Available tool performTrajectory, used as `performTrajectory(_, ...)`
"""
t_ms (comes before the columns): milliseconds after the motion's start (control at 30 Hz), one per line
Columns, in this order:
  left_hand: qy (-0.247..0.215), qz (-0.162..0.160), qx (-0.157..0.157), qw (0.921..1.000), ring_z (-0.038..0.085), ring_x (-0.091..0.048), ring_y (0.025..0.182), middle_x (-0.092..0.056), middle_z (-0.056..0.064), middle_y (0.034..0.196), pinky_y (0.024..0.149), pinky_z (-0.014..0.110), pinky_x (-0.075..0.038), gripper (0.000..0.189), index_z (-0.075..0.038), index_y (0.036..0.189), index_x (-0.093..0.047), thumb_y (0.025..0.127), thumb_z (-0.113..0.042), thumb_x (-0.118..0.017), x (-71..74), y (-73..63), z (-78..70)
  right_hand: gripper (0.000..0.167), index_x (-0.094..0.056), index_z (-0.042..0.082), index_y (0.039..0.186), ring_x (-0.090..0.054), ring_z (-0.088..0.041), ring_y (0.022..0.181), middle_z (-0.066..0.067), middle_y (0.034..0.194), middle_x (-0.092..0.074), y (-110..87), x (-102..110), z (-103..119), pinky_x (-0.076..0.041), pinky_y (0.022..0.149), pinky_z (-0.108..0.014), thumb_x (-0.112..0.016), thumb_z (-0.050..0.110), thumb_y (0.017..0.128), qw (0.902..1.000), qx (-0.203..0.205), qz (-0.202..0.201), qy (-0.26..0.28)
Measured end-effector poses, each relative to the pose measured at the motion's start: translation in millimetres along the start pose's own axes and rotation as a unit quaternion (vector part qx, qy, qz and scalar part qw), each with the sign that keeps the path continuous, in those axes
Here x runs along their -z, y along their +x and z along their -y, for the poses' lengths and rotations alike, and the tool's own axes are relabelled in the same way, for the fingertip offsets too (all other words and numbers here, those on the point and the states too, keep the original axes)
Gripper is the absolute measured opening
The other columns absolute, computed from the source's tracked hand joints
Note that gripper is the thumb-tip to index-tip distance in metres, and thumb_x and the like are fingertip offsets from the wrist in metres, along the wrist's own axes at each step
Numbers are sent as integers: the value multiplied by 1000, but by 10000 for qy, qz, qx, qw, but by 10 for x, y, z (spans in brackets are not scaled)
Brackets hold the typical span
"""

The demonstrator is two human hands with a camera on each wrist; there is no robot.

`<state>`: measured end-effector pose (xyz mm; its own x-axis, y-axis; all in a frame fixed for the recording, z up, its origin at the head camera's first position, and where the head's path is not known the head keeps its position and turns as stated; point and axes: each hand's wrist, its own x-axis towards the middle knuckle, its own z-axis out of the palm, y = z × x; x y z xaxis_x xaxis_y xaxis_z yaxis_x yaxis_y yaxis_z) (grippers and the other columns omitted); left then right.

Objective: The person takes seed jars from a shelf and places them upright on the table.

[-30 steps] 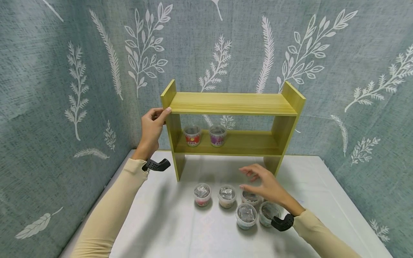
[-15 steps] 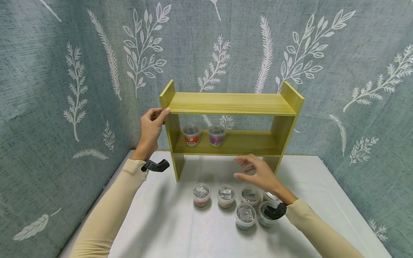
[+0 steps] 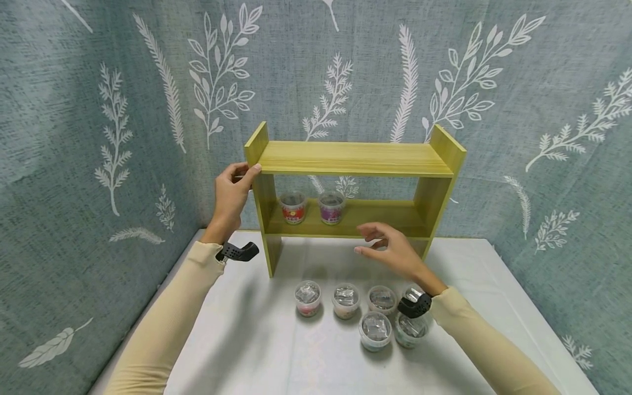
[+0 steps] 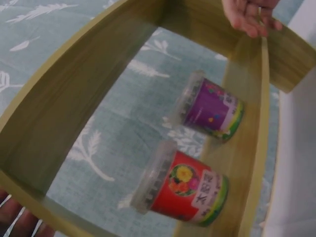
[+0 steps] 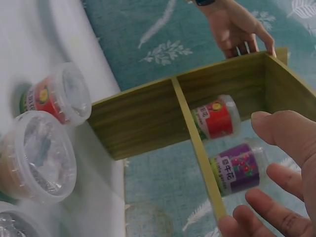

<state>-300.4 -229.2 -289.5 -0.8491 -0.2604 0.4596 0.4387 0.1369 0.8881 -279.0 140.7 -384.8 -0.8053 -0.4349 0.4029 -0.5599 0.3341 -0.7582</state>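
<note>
My left hand (image 3: 232,192) grips the upper left side of a small wooden shelf (image 3: 355,159), the thumb on its front edge. On the middle board stand a red-labelled plastic cup (image 4: 190,187) and a purple-labelled plastic cup (image 4: 212,109), side by side, both upright with clear lids. My right hand (image 3: 387,249) hovers in front of that board, right of the purple cup. Its thumb and fingers are apart and loosely bent, with nothing between them. In the right wrist view the fingers (image 5: 281,212) show close to the purple cup.
Several more lidded cups stand on the white table before the shelf, among them a pink-labelled cup (image 3: 308,299), a pale cup (image 3: 345,302) and a front cup (image 3: 376,331). A patterned cloth (image 3: 148,109) hangs behind and at both sides.
My right hand has risen and moved left from above the table cups to the shelf's middle board, uncovering cups below. My left hand keeps its hold on the shelf.
</note>
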Motion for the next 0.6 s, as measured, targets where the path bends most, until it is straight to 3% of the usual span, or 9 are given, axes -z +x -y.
performTrajectory(133,83,145,51,9998,15,-59,96,-61,0,105,88,30,-51,49,0,129,-65,97,-36,-73,20,14,-28,53,-63,5,135,-64,-34,112,-11,127,-67,63,-5,12,-54,93,-44,-83,24,90,9999,-100,-1,69)
performTrajectory(600,264,208,142,9993,15,-59,98,-61,-1,110,89,31,-51,54,-4,134,-64,96,-42,-73,32,26,-46,63,-60,4,137,-62,-26,115,-14,130,-64,314,-13,110,-52,98,-47,-82,40,90,9985,-553,-63,-14)
